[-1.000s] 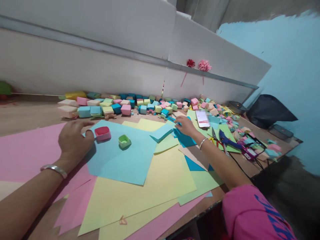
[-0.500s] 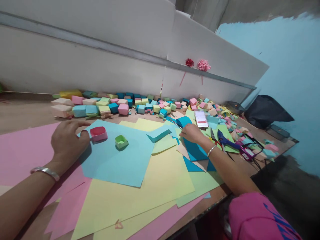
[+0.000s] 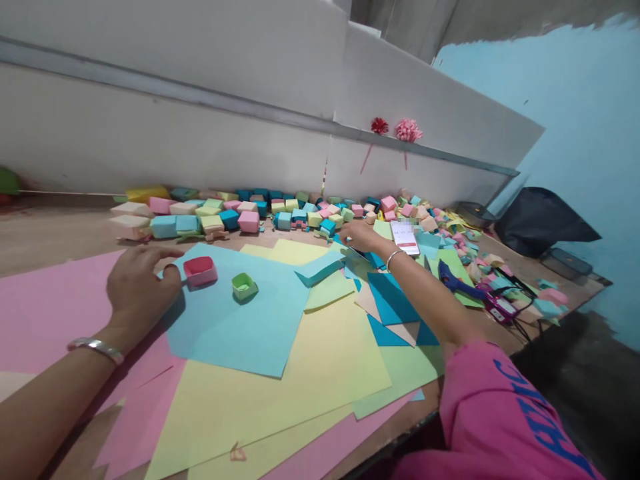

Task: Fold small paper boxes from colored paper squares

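My left hand (image 3: 143, 283) rests on the pink paper (image 3: 55, 300) and the edge of the light blue sheet (image 3: 240, 340). Its thumb and index finger are apart, just left of a small pink paper box (image 3: 201, 271) with a red inside. A smaller green paper box (image 3: 245, 287) stands to the right of that. My right hand (image 3: 361, 237) reaches over the back of the paper pile, by the row of folded boxes. Its fingers bend downward and their tips are hidden. Part of a thin dark tool shows beneath it. Near its wrist lies a phone (image 3: 405, 239).
Many coloured paper boxes (image 3: 249, 222) line the wall. Dark blue sheets (image 3: 393, 298), a folded light blue strip (image 3: 320, 268) and yellow sheets (image 3: 300, 367) overlap on the table. A blue-handled tool (image 3: 457, 280), a purple device (image 3: 500, 307) and a black bag (image 3: 545, 220) are at right.
My right hand has moved forward and left, off the dark blue paper and over the thin tool. My left hand keeps its place beside the pink box.
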